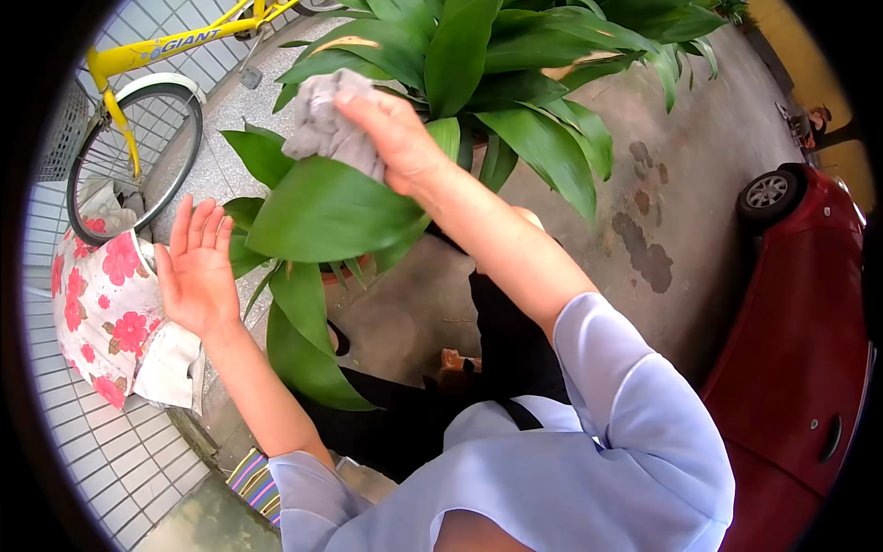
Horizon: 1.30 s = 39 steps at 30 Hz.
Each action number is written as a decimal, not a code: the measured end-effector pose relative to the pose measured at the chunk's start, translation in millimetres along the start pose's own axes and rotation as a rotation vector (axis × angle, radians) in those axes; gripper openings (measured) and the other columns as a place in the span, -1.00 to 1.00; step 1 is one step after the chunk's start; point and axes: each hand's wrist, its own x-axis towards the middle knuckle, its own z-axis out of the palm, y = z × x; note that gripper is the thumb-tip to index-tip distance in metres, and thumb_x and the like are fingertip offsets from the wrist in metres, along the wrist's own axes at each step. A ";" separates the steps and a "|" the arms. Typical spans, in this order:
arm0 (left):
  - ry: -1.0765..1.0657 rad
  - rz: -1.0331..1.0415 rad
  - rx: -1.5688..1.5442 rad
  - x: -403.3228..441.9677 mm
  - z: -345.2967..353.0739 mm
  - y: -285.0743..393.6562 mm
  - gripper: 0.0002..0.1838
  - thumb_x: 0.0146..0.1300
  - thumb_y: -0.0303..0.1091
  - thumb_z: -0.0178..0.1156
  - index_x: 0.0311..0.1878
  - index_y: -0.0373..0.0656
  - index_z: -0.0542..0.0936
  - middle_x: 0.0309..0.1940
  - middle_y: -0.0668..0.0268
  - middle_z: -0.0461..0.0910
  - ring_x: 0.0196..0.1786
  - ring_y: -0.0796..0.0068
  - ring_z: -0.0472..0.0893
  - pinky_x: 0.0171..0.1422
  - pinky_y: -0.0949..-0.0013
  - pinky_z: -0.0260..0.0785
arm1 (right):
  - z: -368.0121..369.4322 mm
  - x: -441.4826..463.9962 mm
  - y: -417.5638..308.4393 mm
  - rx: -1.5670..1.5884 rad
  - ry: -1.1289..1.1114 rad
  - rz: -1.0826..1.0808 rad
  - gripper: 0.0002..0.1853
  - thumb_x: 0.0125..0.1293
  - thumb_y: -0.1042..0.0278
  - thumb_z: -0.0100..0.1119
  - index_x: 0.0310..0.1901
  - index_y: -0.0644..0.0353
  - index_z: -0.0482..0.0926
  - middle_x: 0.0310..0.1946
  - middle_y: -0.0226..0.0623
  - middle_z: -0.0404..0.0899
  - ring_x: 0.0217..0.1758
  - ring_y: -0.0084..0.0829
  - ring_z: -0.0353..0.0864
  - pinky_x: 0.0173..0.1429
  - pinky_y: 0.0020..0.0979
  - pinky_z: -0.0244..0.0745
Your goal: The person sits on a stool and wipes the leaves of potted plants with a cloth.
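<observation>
A crumpled grey cloth (pixel 329 120) is gripped in my right hand (pixel 391 133), just above a broad green leaf (pixel 331 213). The leaf belongs to a potted plant, and part of its reddish pot (pixel 342 273) shows beneath. On the left side of this leaf, my left hand (pixel 200 271) is raised with its palm up, fingers stretched and nothing in it. More long green leaves (pixel 460 55) spread out beyond my right hand. Another leaf (pixel 303 359) hangs down below the broad one.
A yellow bicycle (pixel 124 60) leans near the tiled wall at the upper left. Below its wheel lies a floral cloth (pixel 101 313). On the right stands a dark red car (pixel 791 368). A brick (pixel 458 363) lies near my legs.
</observation>
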 end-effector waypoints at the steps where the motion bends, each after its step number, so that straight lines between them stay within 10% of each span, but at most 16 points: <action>1: -0.011 0.064 0.091 -7.5 7.1 6.4 -0.31 0.44 0.00 -0.18 0.33 -0.51 0.20 0.17 -0.18 0.39 0.24 0.05 0.40 0.40 0.04 0.15 | -12.8 -8.9 -14.4 -0.022 0.014 -0.061 -0.57 0.32 0.15 0.16 0.06 0.31 0.48 -0.07 -0.22 0.61 -0.08 -0.39 0.63 0.09 -0.34 0.53; 9: 0.072 0.133 1.288 -171.3 38.6 -7.6 -0.51 0.44 -0.24 -0.11 0.19 -0.53 0.38 -0.01 -0.03 0.55 0.07 0.19 0.55 0.27 0.24 0.32 | -161.6 -115.6 -117.2 0.059 0.371 -0.235 -0.56 0.22 0.12 0.25 0.05 0.19 0.50 -0.05 -0.22 0.60 0.04 -0.21 0.58 0.20 -0.14 0.46; 15: 0.491 0.187 0.948 -234.8 26.0 9.7 -0.56 0.45 -0.27 -0.09 0.13 -0.52 0.44 -0.06 -0.01 0.57 0.01 0.24 0.58 0.19 0.25 0.39 | -241.6 -189.2 -139.1 0.156 0.702 -0.361 -0.62 0.31 0.02 0.03 -0.04 0.15 0.51 -0.07 -0.19 0.58 0.00 -0.13 0.57 0.18 -0.04 0.45; 27: 0.095 0.095 0.893 -197.3 121.0 -29.8 -0.60 0.45 -0.31 -0.07 0.16 -0.45 0.43 -0.03 0.01 0.56 0.00 0.29 0.59 0.14 0.31 0.41 | -256.3 -183.1 -123.7 0.372 0.788 -0.478 -0.58 0.38 -0.02 -0.15 -0.03 0.16 0.48 -0.01 -0.17 0.55 0.06 -0.06 0.52 0.19 0.04 0.40; 39: 0.169 -0.019 0.869 -158.1 128.3 -63.1 -0.69 0.42 -0.39 -0.01 0.07 -0.43 0.51 -0.12 0.07 0.61 -0.10 0.36 0.62 0.06 0.36 0.43 | -244.1 -191.2 -127.4 0.403 0.818 -0.520 -0.59 0.38 0.01 -0.16 -0.05 0.18 0.49 -0.04 -0.13 0.56 0.06 -0.04 0.53 0.21 0.07 0.40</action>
